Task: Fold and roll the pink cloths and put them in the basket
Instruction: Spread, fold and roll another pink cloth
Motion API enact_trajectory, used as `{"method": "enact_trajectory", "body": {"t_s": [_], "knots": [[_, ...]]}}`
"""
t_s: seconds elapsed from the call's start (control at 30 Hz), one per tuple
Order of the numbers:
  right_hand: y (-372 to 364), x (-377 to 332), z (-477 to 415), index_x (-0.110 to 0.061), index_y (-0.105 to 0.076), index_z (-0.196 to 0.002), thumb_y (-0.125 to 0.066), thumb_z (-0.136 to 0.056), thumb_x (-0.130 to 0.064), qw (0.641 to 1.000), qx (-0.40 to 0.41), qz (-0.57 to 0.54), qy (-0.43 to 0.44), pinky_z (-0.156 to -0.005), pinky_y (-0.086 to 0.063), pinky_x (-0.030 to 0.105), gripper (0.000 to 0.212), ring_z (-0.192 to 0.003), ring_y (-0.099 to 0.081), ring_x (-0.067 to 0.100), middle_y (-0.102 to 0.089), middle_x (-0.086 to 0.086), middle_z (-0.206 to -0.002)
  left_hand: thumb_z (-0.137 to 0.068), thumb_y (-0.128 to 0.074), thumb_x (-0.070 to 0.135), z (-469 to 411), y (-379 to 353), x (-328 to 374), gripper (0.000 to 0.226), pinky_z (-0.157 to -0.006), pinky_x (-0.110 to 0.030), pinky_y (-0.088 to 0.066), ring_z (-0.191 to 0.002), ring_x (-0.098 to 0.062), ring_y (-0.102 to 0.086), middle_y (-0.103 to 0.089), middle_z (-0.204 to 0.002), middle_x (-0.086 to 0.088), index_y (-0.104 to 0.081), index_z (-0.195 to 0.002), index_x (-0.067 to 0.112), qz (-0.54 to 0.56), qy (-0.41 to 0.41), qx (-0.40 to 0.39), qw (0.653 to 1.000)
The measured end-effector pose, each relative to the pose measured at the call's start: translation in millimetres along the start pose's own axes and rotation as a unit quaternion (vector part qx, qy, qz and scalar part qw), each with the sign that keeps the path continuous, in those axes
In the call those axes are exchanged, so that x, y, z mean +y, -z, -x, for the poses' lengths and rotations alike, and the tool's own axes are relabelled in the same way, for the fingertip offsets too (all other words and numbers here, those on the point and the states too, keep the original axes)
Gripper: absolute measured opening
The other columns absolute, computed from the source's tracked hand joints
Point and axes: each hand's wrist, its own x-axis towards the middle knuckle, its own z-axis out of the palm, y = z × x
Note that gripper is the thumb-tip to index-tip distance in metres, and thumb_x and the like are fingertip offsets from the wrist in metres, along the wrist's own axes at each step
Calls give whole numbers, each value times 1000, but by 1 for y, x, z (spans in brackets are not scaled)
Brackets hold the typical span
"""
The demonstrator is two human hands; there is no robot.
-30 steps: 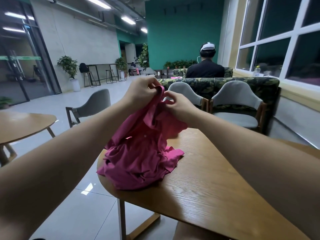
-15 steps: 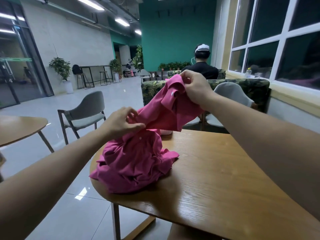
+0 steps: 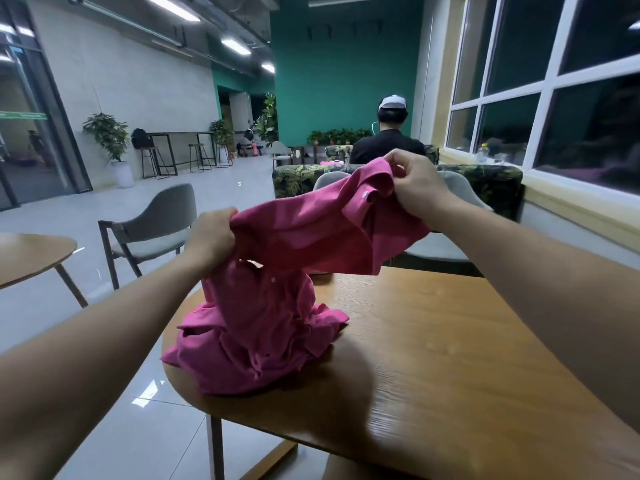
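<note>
A pink cloth, a buttoned shirt, is stretched in the air between both hands above the wooden table. My left hand grips its lower left edge. My right hand grips the collar end, higher and to the right. The rest of the pink fabric hangs down and lies bunched on the table's left edge. No basket is in view.
Grey chairs stand behind the table and on the left. Another wooden table is at far left. A person in black sits facing away beyond a leaf-patterned sofa back. Windows run along the right.
My hands have drawn apart, the left moving left and down, the right staying up on the right, so the upper part of the cloth now spans between them.
</note>
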Motion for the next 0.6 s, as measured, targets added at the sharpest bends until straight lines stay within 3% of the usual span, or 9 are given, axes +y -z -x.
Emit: {"method": "enact_trajectory", "body": {"t_s": [0.1, 0.27, 0.43, 0.6], "knots": [[1, 4, 5, -25, -72, -93, -73, -84, -23, 1000, 16, 19, 2, -80, -57, 46, 9, -78, -65, 12, -77, -3, -86, -91, -57, 8, -26, 22, 16, 16, -76, -46, -53, -91, -41, -66, -73, -94, -21, -68, -99, 16, 18, 2, 47, 999], [16, 3, 5, -31, -72, -96, -69, -86, -27, 999, 43, 33, 0, -81, -60, 51, 11, -88, -72, 23, -77, -7, -86, -87, -51, 2, -53, 48, 71, 29, -79, -41, -54, -88, -36, -67, -75, -97, -17, -71, -106, 13, 64, -51, 95, 992], [56, -6, 10, -21, -72, -99, -66, -88, -26, 993, 108, 51, 13, -73, -52, 34, 13, -86, -68, 20, -73, -5, -88, -88, -46, 3, -68, 62, 138, 34, -73, -34, -53, -83, -26, -66, -75, -94, -8, -72, -106, 16, 126, -106, 121, 979], [110, -14, 17, -22, -72, -101, -66, -86, -25, 985, 144, 91, 15, -78, -53, 40, 16, -89, -68, 23, -73, -3, -91, -89, -47, 6, -82, 65, 203, 33, -71, -28, -52, -83, -22, -67, -75, -93, -6, -73, -107, 15, 169, -152, 131, 965]]}}
